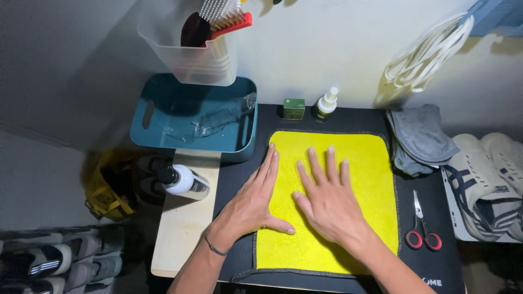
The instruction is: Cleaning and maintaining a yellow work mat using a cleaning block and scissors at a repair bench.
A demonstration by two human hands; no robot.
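A single view, from a camera worn on the person's head, looks steeply down and forward at the surface [185, 228] from close above. The wall [327, 49] fills the top of the frame, both forearms enter from the bottom edge, and the floor shows at far left.

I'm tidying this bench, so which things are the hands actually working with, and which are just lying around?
In use:
yellow cloth, under both flat palms
left hand
right hand
black mat

Lying about:
scissors
spray bottle
green box
teal tub
grey cloths
pump bottle
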